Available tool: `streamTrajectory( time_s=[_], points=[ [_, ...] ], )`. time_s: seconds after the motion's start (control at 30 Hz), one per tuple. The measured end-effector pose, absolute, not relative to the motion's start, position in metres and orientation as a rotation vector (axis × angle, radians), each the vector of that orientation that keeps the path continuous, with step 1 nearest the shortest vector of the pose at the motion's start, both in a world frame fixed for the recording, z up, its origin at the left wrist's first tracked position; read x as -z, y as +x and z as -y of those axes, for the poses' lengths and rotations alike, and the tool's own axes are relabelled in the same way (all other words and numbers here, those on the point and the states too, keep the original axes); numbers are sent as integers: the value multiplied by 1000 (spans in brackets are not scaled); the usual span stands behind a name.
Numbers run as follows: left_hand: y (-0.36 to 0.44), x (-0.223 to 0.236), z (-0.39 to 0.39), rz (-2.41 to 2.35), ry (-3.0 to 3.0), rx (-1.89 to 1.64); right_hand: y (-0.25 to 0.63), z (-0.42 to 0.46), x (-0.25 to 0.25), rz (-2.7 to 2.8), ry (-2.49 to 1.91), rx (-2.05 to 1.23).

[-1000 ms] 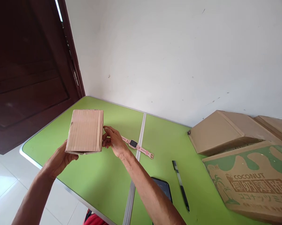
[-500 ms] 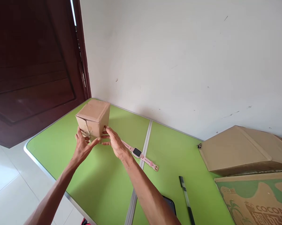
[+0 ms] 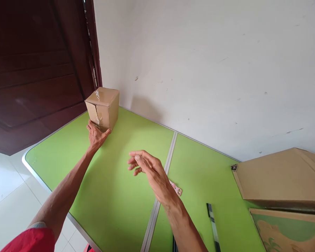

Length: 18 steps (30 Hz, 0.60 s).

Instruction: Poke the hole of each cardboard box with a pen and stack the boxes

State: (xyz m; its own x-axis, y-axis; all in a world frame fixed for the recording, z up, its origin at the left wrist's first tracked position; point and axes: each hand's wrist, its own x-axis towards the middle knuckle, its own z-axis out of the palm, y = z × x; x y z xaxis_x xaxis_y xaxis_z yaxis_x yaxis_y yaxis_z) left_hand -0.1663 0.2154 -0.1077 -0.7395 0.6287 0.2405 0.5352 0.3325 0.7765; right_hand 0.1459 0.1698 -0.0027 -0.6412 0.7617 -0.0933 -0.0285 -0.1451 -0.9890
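Observation:
A small brown cardboard box (image 3: pixel 104 111) sits at the far left corner of the green table, by the wall and door. My left hand (image 3: pixel 96 135) grips its lower front, fingers at the left edge and thumb towards the right. My right hand (image 3: pixel 147 166) is in mid-air over the table, away from the box, with loosely bent fingers apart and nothing in them. Beneath the right wrist, the end of a pink watch strap (image 3: pixel 176 188) shows; the rest of the watch is hidden.
A black-and-clear pen (image 3: pixel 213 224) lies on the green table (image 3: pixel 115 196). The dark edge of an object (image 3: pixel 174 243) peeks out beside my right forearm. A large carton (image 3: pixel 275 178) with a printed flap stands at right. A dark red door (image 3: pixel 36 77) borders the left.
My right hand has left the box and moved right, over the watch. The box has shifted farther back towards the corner, with my left hand still on it.

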Motion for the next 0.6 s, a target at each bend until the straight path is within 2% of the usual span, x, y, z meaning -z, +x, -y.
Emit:
streamTrajectory(
  time_s=[0.3, 0.6],
  points=[
    [-235, 95, -274, -2398, 1110, -1351, 200, -128, 34, 1378, -1116, -1789],
    [-258, 96, -305, -2410, 1079, -1313, 222, -119, 52, 1289, -1221, -1836]
  ],
)
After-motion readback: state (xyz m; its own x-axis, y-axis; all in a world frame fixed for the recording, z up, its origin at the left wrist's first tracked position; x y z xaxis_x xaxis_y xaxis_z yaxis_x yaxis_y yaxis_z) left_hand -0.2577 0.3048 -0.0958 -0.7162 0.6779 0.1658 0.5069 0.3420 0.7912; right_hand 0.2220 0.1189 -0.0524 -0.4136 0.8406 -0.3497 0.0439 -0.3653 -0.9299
